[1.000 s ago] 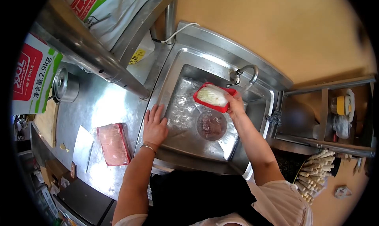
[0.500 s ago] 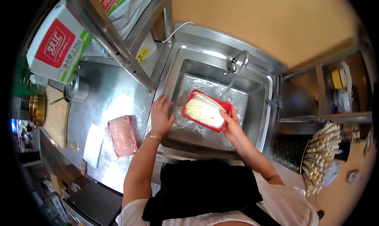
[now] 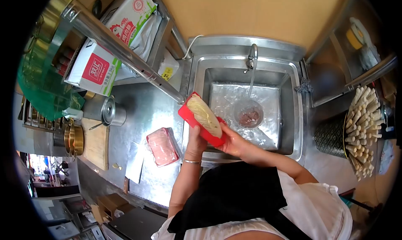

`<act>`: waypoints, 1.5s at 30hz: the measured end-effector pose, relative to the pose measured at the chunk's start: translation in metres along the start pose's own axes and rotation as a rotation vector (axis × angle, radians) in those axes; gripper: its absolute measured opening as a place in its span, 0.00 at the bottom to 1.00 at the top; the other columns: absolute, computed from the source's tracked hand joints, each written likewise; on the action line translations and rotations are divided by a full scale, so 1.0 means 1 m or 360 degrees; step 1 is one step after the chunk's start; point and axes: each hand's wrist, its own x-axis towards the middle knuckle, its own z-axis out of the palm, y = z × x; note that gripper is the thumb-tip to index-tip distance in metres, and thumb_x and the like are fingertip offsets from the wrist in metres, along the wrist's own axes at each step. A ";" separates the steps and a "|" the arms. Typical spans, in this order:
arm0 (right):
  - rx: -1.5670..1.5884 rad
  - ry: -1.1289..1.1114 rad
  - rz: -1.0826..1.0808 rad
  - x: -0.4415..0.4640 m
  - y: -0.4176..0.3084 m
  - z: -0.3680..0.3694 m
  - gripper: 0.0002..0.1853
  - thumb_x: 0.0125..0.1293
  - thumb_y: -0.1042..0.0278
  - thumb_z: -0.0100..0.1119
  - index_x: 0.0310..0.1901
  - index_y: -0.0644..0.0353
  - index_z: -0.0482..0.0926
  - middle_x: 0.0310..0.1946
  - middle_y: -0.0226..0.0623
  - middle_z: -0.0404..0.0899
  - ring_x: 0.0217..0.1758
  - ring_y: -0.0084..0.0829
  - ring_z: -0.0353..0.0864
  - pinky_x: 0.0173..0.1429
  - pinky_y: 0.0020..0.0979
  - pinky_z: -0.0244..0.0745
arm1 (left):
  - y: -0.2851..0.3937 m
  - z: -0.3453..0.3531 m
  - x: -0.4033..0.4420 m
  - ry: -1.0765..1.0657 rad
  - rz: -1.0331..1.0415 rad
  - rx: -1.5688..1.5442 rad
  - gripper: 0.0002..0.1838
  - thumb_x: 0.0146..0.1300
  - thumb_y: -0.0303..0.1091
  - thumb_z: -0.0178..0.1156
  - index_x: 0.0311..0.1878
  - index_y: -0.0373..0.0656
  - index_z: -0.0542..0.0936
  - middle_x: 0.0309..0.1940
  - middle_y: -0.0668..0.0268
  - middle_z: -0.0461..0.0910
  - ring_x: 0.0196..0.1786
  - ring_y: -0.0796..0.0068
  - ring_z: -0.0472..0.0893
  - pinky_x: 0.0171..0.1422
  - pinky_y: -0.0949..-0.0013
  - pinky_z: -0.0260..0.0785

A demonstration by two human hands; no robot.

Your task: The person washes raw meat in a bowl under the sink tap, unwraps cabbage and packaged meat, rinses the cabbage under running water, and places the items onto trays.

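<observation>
A red tray (image 3: 194,122) with a pale cabbage piece (image 3: 203,114) in it is tilted at the sink's left front edge. My right hand (image 3: 231,140) grips its near right end. Beneath the tray's near side is my left hand (image 3: 196,140), touching it, its fingers partly hidden behind the tray. Water runs from the faucet (image 3: 253,55) into a round bowl (image 3: 248,113) with pinkish pieces, standing in the steel sink (image 3: 297,114). On the counter to the left lies a wrapped tray of pale pink meat (image 3: 162,147).
A cleaver (image 3: 135,161) lies left of the meat. Farther left are a lidded metal pot (image 3: 113,112) and a wooden board (image 3: 95,143). A metal shelf post (image 3: 125,55) slants over the counter, beside a white carton (image 3: 95,70). Many pale sticks (image 3: 362,131) stand in a dark container at right.
The tray with the cabbage has moved left toward the sink's edge and tilted. My left hand has come from the sink rim to the tray. The view has shifted, and the bowl shows again.
</observation>
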 end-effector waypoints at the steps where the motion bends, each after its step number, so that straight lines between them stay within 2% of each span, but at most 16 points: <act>1: -0.0164 -0.0025 0.0237 0.005 0.002 -0.010 0.23 0.68 0.46 0.47 0.61 0.45 0.65 0.55 0.32 0.73 0.57 0.30 0.73 0.58 0.38 0.71 | 0.009 0.004 0.003 0.0126 -0.0003 0.0121 0.49 0.53 0.54 0.64 0.70 0.48 0.48 0.63 0.62 0.62 0.64 0.64 0.65 0.66 0.61 0.60; 4: -0.0562 0.0229 0.0490 0.008 0.006 -0.008 0.26 0.66 0.41 0.44 0.61 0.44 0.65 0.56 0.28 0.71 0.58 0.27 0.71 0.56 0.37 0.68 | 0.028 0.029 0.011 0.0362 0.0092 0.0785 0.49 0.52 0.31 0.65 0.71 0.46 0.43 0.60 0.57 0.63 0.61 0.62 0.67 0.62 0.62 0.64; 6: -0.0801 0.0451 -0.0057 0.012 0.010 -0.019 0.29 0.64 0.40 0.47 0.62 0.46 0.62 0.58 0.28 0.67 0.61 0.29 0.65 0.59 0.42 0.61 | 0.024 0.018 0.019 0.0269 0.0438 0.1858 0.49 0.50 0.29 0.66 0.71 0.43 0.46 0.60 0.57 0.63 0.61 0.63 0.67 0.64 0.62 0.62; 9: -0.0664 0.0199 -0.0160 0.014 -0.006 -0.023 0.31 0.64 0.41 0.49 0.63 0.48 0.60 0.59 0.29 0.66 0.61 0.29 0.64 0.59 0.38 0.60 | 0.034 0.048 0.017 0.0241 0.0332 0.2181 0.49 0.47 0.30 0.68 0.70 0.41 0.49 0.60 0.58 0.64 0.62 0.63 0.66 0.66 0.63 0.59; 12: -0.0562 0.0052 -0.0098 0.017 -0.014 -0.027 0.32 0.64 0.47 0.53 0.63 0.53 0.58 0.59 0.32 0.66 0.61 0.30 0.66 0.61 0.36 0.61 | 0.022 0.031 0.017 0.0296 0.0164 0.1240 0.46 0.50 0.35 0.66 0.69 0.41 0.51 0.56 0.58 0.68 0.58 0.65 0.70 0.63 0.65 0.62; 14: -0.0471 0.0070 -0.0430 0.009 -0.019 -0.007 0.30 0.64 0.55 0.56 0.63 0.57 0.58 0.59 0.36 0.67 0.61 0.32 0.67 0.63 0.37 0.62 | 0.032 0.018 0.012 0.0179 -0.0085 0.0414 0.39 0.57 0.52 0.58 0.68 0.46 0.57 0.58 0.60 0.68 0.59 0.64 0.70 0.64 0.64 0.63; 15: -0.0481 0.0166 -0.0445 0.003 -0.024 0.005 0.30 0.63 0.65 0.56 0.64 0.59 0.57 0.59 0.39 0.67 0.62 0.33 0.68 0.64 0.38 0.63 | 0.031 0.007 0.006 0.0204 -0.0086 0.0187 0.38 0.58 0.55 0.55 0.67 0.46 0.58 0.60 0.61 0.68 0.60 0.64 0.69 0.65 0.62 0.62; 20: -0.0451 0.0120 -0.0440 0.015 -0.045 0.016 0.28 0.61 0.73 0.54 0.62 0.60 0.60 0.57 0.40 0.69 0.60 0.35 0.70 0.62 0.38 0.66 | 0.037 0.000 0.007 0.0563 0.0175 -0.0395 0.39 0.61 0.65 0.47 0.67 0.46 0.60 0.65 0.61 0.63 0.65 0.61 0.65 0.69 0.59 0.58; 25: -0.0467 0.0243 -0.0150 0.013 -0.060 0.012 0.28 0.61 0.75 0.53 0.63 0.59 0.60 0.58 0.39 0.69 0.60 0.35 0.70 0.62 0.37 0.67 | 0.051 -0.003 -0.007 0.0176 0.0040 -0.0487 0.45 0.58 0.69 0.45 0.68 0.43 0.56 0.65 0.50 0.61 0.65 0.47 0.63 0.69 0.50 0.55; 29: -0.0661 0.0277 -0.0268 0.011 -0.060 0.019 0.27 0.63 0.74 0.52 0.64 0.57 0.60 0.57 0.41 0.70 0.60 0.36 0.71 0.61 0.35 0.67 | 0.043 -0.015 -0.015 0.0379 -0.0024 -0.0468 0.42 0.59 0.64 0.49 0.67 0.42 0.58 0.63 0.53 0.64 0.62 0.53 0.67 0.66 0.54 0.60; 31: -0.2534 0.0489 -0.1028 0.006 -0.065 0.027 0.27 0.59 0.76 0.53 0.62 0.55 0.65 0.50 0.39 0.76 0.51 0.38 0.78 0.50 0.32 0.74 | 0.028 -0.029 -0.021 0.0762 -0.0116 0.0114 0.36 0.61 0.59 0.51 0.64 0.41 0.62 0.56 0.57 0.71 0.57 0.59 0.73 0.61 0.58 0.66; 32: -0.2548 0.0483 -0.1003 0.004 -0.069 0.027 0.27 0.59 0.76 0.53 0.62 0.55 0.65 0.50 0.39 0.76 0.51 0.38 0.78 0.50 0.32 0.74 | 0.024 -0.036 -0.022 0.0696 -0.0069 0.0221 0.33 0.63 0.55 0.52 0.62 0.40 0.64 0.54 0.59 0.73 0.55 0.65 0.74 0.59 0.63 0.68; 34: -0.3628 0.0374 -0.1467 0.001 -0.085 0.025 0.30 0.52 0.79 0.54 0.60 0.53 0.68 0.48 0.39 0.77 0.47 0.39 0.79 0.44 0.32 0.75 | 0.020 -0.041 -0.027 0.0675 -0.0040 0.0300 0.35 0.62 0.57 0.51 0.63 0.40 0.63 0.57 0.59 0.71 0.57 0.62 0.72 0.62 0.60 0.66; 38: -0.3671 -0.0195 -0.2201 0.001 -0.109 0.037 0.26 0.49 0.75 0.56 0.54 0.52 0.75 0.47 0.36 0.78 0.44 0.36 0.78 0.39 0.33 0.76 | 0.030 -0.008 -0.024 0.0784 -0.0064 -0.0169 0.33 0.62 0.57 0.52 0.61 0.41 0.64 0.50 0.62 0.74 0.52 0.67 0.74 0.57 0.65 0.67; 41: -0.3673 -0.0294 -0.2359 -0.004 -0.118 0.062 0.21 0.48 0.72 0.57 0.48 0.54 0.78 0.44 0.35 0.79 0.42 0.36 0.79 0.38 0.32 0.76 | 0.021 -0.017 -0.028 0.0709 -0.0022 -0.0316 0.35 0.61 0.59 0.51 0.61 0.40 0.64 0.50 0.61 0.73 0.52 0.66 0.74 0.57 0.64 0.67; 45: -0.3636 -0.0275 -0.2220 -0.008 -0.115 0.069 0.21 0.49 0.73 0.59 0.49 0.57 0.77 0.44 0.36 0.79 0.43 0.38 0.79 0.41 0.33 0.76 | 0.028 -0.010 -0.030 0.0645 0.0106 0.0563 0.45 0.53 0.58 0.60 0.67 0.40 0.56 0.58 0.62 0.66 0.60 0.67 0.67 0.63 0.65 0.61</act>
